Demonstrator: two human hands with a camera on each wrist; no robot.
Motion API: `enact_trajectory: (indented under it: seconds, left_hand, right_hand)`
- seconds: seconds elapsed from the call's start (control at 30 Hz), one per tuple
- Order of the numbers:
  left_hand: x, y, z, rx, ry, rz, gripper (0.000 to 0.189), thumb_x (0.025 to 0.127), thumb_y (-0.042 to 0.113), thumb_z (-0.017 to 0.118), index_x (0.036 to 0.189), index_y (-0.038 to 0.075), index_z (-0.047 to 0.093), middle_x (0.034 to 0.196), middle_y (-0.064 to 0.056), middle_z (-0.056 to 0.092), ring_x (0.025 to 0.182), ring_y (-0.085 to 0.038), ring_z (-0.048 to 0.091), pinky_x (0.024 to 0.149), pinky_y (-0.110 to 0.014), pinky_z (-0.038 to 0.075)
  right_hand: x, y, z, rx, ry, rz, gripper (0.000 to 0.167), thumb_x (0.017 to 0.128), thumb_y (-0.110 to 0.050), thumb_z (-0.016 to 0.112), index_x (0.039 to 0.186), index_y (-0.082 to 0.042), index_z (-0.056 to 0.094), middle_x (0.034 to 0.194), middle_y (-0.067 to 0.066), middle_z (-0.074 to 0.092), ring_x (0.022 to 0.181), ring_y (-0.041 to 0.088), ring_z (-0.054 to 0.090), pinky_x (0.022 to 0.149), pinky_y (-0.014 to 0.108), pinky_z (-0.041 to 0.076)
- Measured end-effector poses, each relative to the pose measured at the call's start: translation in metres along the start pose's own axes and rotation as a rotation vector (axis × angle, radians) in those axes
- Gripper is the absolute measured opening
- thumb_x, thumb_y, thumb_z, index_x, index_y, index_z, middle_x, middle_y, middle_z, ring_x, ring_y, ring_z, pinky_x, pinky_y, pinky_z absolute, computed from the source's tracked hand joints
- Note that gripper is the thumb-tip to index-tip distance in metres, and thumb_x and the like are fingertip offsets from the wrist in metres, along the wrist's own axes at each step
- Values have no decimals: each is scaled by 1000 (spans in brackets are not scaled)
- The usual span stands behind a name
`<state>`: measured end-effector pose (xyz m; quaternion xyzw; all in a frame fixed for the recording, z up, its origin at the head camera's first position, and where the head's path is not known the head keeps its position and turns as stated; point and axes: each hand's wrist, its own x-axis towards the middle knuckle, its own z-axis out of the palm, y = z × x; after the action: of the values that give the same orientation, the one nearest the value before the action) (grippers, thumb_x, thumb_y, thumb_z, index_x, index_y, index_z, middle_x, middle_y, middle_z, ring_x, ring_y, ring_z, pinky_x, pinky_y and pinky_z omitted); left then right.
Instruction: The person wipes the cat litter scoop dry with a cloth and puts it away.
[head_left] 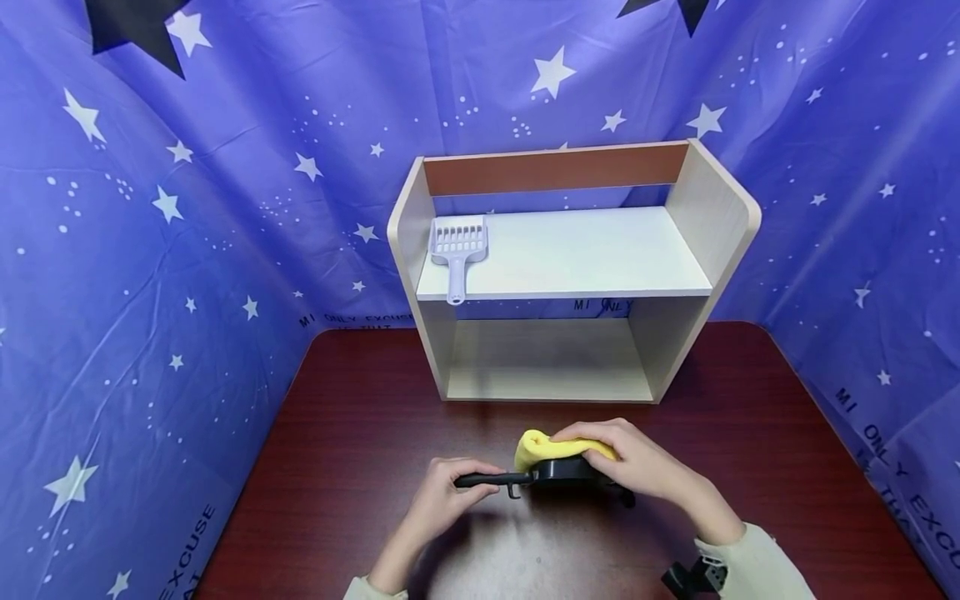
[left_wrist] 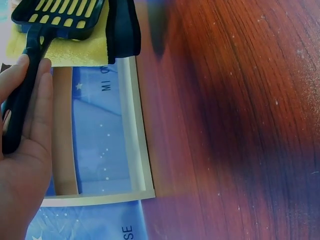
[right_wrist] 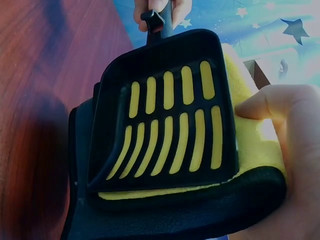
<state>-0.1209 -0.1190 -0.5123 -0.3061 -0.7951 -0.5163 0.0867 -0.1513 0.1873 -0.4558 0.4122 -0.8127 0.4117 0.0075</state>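
My left hand (head_left: 442, 496) grips the black handle of a slotted litter scoop (head_left: 558, 471), holding it over the table. Against the scoop's underside lies a folded yellow cloth (head_left: 558, 448), which my right hand (head_left: 637, 460) holds there with the thumb at the scoop's edge. In the right wrist view, yellow shows through every slot of the scoop (right_wrist: 165, 55), and a dark band edges the cloth (right_wrist: 255, 145). The left wrist view has the handle (left_wrist: 26, 92) lying between thumb and fingers. The cloth hides part of the scoop in the head view.
Beyond the hands stands a two-tier wooden shelf (head_left: 585, 250) on the dark red table (head_left: 322, 500). A pale lavender slotted scoop (head_left: 456, 275) lies at the left of its upper board, handle past the front edge. Blue star-patterned curtains (head_left: 225, 275) surround the table.
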Motion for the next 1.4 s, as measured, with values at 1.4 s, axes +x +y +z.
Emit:
enact_trajectory:
  seconds: [1.4]
  left_hand:
    - [4,2,-16,-86,39,-102,19,81,3,78,100,4,77,93,-11,78,85,-3,70,69,-22,59]
  right_hand:
    - [-21,10,-19,-80,225,83,37,95,6,57,123,-16,66,114,4,73,95,-2,59,77,12,46]
